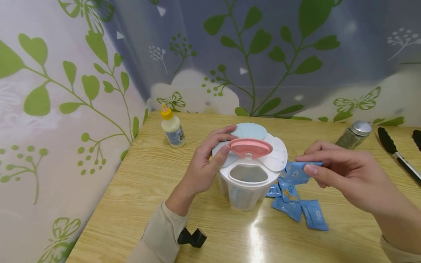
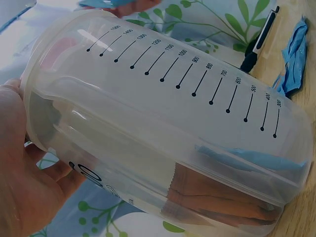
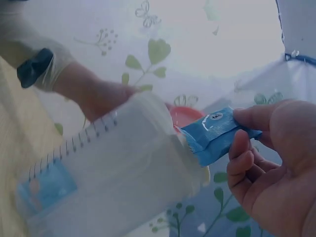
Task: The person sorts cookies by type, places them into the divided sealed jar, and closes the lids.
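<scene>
A clear plastic storage container (image 1: 246, 198) with a white multi-part lid stands on the table, its pink flap (image 1: 251, 147) raised over an opening. My left hand (image 1: 206, 160) grips the container's left side at the lid, thumb by the pink flap. My right hand (image 1: 345, 171) pinches a small blue packet (image 3: 212, 134) between thumb and fingers, at the right side of the container, level with its top. Through the measuring-marked wall, a brown packet (image 2: 217, 195) and a blue packet (image 2: 252, 159) show inside. Several more blue packets (image 1: 315, 215) lie on the table beneath my right hand.
A glue bottle with a yellow cap (image 1: 173, 128) stands at the back left. On the right are a glass jar with a metal lid (image 1: 354, 135) and black-tipped tongs (image 1: 398, 157). Patterned fabric walls (image 1: 197, 87) border the table (image 1: 138, 197) at the back and left.
</scene>
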Tool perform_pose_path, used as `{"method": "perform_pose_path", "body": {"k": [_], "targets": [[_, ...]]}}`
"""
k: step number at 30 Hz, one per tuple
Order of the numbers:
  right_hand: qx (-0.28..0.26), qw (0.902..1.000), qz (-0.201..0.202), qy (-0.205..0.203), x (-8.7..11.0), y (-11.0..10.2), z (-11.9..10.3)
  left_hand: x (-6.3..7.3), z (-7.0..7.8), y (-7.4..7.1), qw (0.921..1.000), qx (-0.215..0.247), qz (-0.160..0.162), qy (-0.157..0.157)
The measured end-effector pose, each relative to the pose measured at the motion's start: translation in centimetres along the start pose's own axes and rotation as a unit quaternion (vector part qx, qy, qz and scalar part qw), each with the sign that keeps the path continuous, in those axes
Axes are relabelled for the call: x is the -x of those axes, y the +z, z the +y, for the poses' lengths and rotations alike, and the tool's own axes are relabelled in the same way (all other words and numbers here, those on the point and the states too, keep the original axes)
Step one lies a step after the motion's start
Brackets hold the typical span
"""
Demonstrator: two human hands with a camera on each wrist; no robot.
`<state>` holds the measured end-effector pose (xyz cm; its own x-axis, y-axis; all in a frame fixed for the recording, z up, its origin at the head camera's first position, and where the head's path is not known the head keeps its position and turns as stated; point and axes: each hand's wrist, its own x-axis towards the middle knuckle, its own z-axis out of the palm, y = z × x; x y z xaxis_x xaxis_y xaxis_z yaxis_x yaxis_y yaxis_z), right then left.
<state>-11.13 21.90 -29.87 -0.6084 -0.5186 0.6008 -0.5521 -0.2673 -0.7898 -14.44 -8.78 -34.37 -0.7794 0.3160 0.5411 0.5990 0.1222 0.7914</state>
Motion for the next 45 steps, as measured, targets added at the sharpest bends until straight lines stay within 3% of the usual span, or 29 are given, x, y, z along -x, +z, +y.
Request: {"method": "perform_pose_path", "body": {"k": [5, 12, 17, 24, 28, 33, 45], "targets": [[-0.022, 0.9994, 0.025, 0.002, -1.4, 1.7, -0.7, 0.0, 0.0, 0.0, 1.0, -0.001, -0.001, -0.002], [0.008, 0.9978, 0.052, 0.039, -3.7, 4.3, -1.5, -0.1, 0.0, -0.1, 1.0, -0.006, 0.0, 0.002], [0.079, 0.9955, 0.039, 0.036, -4.3, 5.8, -1.5, 0.0, 0.0, -0.1, 1.0, -0.006, -0.004, 0.0], [0.192, 0.9769, 0.036, 0.086, -3.9, 6.4, -1.2, 0.1, 0.1, -0.1, 0.9999, -0.01, -0.006, -0.002], [0.217, 0.971, 0.036, 0.095, -3.6, 6.3, -1.0, 0.1, 0.1, -0.1, 0.9999, -0.011, -0.005, -0.004], [0.205, 0.9719, 0.034, 0.111, -3.3, 5.8, -0.6, 0.1, 0.1, 0.0, 1.0, -0.009, 0.0, -0.003], [0.106, 0.9837, 0.049, 0.136, -1.7, 3.3, -0.1, 0.1, 0.1, 0.0, 1.0, -0.004, -0.001, -0.002]]}}
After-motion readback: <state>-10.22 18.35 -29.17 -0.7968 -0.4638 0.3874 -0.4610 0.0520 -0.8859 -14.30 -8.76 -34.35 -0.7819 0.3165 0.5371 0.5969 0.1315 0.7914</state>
